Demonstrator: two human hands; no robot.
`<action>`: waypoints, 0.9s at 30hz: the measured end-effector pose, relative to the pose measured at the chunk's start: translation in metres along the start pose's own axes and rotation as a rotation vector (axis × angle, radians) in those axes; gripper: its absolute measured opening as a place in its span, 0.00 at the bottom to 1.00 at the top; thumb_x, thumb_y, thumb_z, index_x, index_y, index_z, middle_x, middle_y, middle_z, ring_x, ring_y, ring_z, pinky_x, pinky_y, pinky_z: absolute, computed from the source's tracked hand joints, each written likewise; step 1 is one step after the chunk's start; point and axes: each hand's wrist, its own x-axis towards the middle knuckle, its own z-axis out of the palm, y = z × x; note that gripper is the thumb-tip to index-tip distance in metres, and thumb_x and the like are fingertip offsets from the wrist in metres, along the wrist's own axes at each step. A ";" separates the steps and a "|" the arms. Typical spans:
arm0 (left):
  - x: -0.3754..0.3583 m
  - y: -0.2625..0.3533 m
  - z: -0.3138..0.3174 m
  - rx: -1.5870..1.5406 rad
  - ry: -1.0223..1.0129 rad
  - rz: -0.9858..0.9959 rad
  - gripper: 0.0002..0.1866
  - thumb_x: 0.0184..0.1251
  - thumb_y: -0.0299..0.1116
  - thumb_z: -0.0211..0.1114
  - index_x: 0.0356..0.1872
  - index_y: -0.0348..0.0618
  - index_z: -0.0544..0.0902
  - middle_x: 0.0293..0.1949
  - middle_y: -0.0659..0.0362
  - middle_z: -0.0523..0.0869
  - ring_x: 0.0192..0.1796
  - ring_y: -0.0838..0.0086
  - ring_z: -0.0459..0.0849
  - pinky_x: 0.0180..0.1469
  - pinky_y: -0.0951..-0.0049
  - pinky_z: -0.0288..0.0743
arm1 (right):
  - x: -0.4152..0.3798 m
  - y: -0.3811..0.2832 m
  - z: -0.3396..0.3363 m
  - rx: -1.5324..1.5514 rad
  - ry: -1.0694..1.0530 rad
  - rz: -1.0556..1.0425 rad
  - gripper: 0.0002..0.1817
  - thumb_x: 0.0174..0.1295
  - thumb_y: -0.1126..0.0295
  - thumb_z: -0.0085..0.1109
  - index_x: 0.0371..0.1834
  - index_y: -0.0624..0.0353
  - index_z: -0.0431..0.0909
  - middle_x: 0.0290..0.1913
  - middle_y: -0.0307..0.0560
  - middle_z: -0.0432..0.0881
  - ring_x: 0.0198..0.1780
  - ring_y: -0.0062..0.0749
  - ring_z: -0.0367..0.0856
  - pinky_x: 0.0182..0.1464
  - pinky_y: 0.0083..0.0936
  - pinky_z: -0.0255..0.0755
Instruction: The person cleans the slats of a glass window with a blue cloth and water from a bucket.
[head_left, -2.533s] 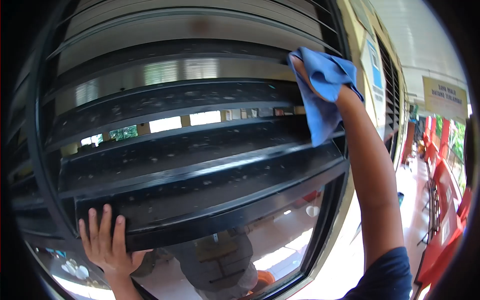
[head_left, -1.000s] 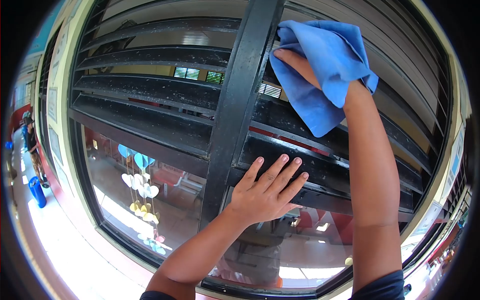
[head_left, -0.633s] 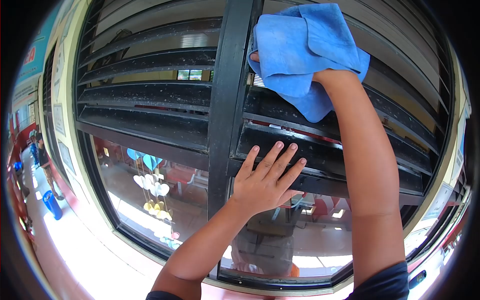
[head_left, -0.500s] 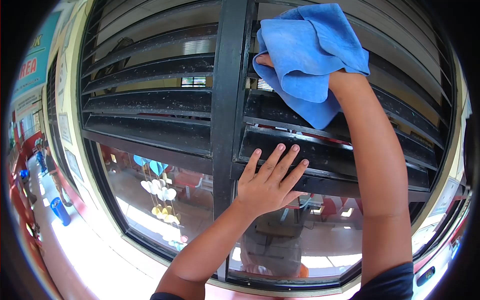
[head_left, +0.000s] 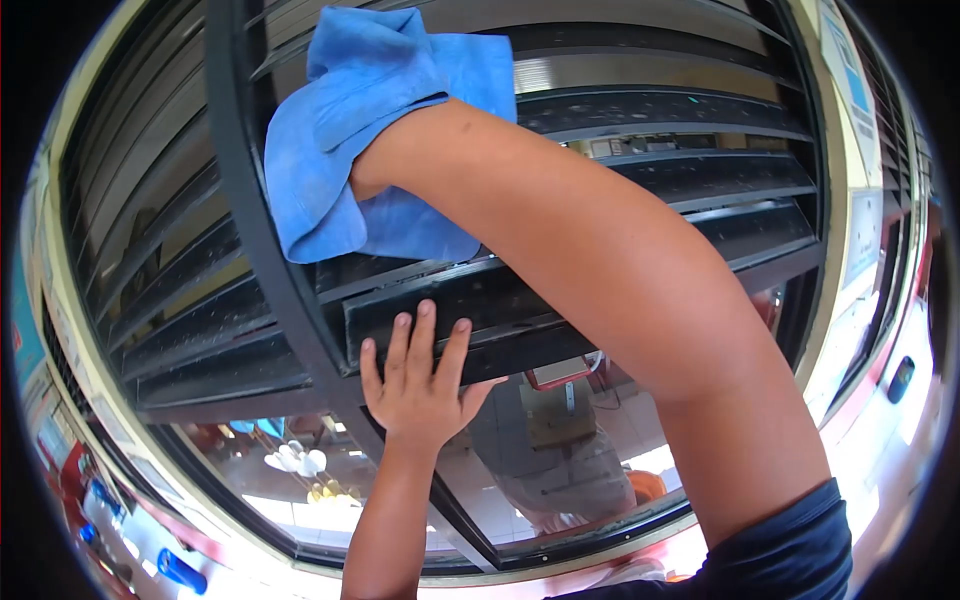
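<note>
Blue cloth (head_left: 375, 140) is bunched against the upper louvre slats, just right of the black vertical frame bar (head_left: 262, 230); right hand (head_left: 365, 175) is mostly hidden under it, grip closed on the cloth. Left hand (head_left: 418, 385) is pressed flat, fingers spread, nothing held, on a dusty lower slat (head_left: 520, 300). Posters (head_left: 862, 235) are seen far right; no writing legible.

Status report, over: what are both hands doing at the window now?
Right hand wrapped in blue cloth, pressed on louvres. Left hand flat on lower slat, fingers spread. Right forearm crosses the view; nothing else blocks.
</note>
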 end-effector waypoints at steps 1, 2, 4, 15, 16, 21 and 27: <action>-0.002 -0.001 0.001 -0.002 0.011 0.004 0.36 0.66 0.72 0.52 0.64 0.60 0.79 0.67 0.53 0.80 0.69 0.60 0.76 0.74 0.48 0.56 | -0.010 0.008 -0.008 -0.013 -0.010 -0.012 0.19 0.61 0.50 0.60 0.50 0.47 0.84 0.47 0.48 0.87 0.50 0.46 0.83 0.55 0.36 0.74; -0.003 0.000 0.002 0.001 0.014 0.004 0.36 0.66 0.72 0.52 0.64 0.59 0.79 0.67 0.53 0.80 0.69 0.60 0.76 0.74 0.48 0.57 | -0.021 0.017 -0.018 -0.044 -0.020 -0.021 0.19 0.61 0.50 0.60 0.49 0.47 0.84 0.47 0.48 0.87 0.50 0.46 0.83 0.55 0.36 0.74; -0.001 0.002 0.001 -0.008 0.011 0.011 0.36 0.66 0.72 0.51 0.63 0.59 0.80 0.67 0.53 0.80 0.69 0.60 0.76 0.74 0.49 0.57 | -0.046 0.042 -0.042 -0.120 -0.050 -0.031 0.18 0.61 0.51 0.60 0.49 0.47 0.84 0.47 0.48 0.87 0.51 0.46 0.83 0.56 0.36 0.74; -0.005 0.001 0.001 -0.054 0.003 -0.052 0.33 0.65 0.71 0.52 0.65 0.68 0.80 0.69 0.58 0.78 0.72 0.65 0.73 0.75 0.50 0.53 | -0.111 0.090 -0.070 -0.163 -0.272 0.709 0.43 0.59 0.34 0.62 0.72 0.48 0.70 0.66 0.52 0.75 0.66 0.47 0.73 0.71 0.35 0.64; -0.005 0.001 0.001 -0.061 0.004 -0.056 0.34 0.66 0.71 0.51 0.66 0.68 0.80 0.69 0.58 0.78 0.72 0.65 0.73 0.76 0.50 0.52 | -0.103 0.085 -0.061 -0.112 -0.230 0.600 0.43 0.59 0.34 0.62 0.72 0.48 0.70 0.67 0.52 0.75 0.66 0.47 0.72 0.72 0.35 0.63; -0.007 0.001 0.001 -0.087 0.016 -0.085 0.33 0.70 0.70 0.46 0.67 0.69 0.79 0.69 0.60 0.78 0.72 0.66 0.73 0.77 0.50 0.51 | -0.018 0.007 -0.035 -0.119 -0.412 0.243 0.38 0.55 0.33 0.63 0.61 0.48 0.79 0.59 0.53 0.81 0.60 0.51 0.76 0.65 0.40 0.67; -0.005 -0.001 0.000 -0.076 0.019 -0.082 0.33 0.68 0.71 0.48 0.67 0.70 0.78 0.70 0.62 0.77 0.73 0.68 0.72 0.77 0.51 0.52 | 0.027 -0.034 0.027 0.102 0.141 0.087 0.29 0.56 0.41 0.62 0.53 0.50 0.80 0.51 0.49 0.82 0.56 0.45 0.79 0.62 0.37 0.69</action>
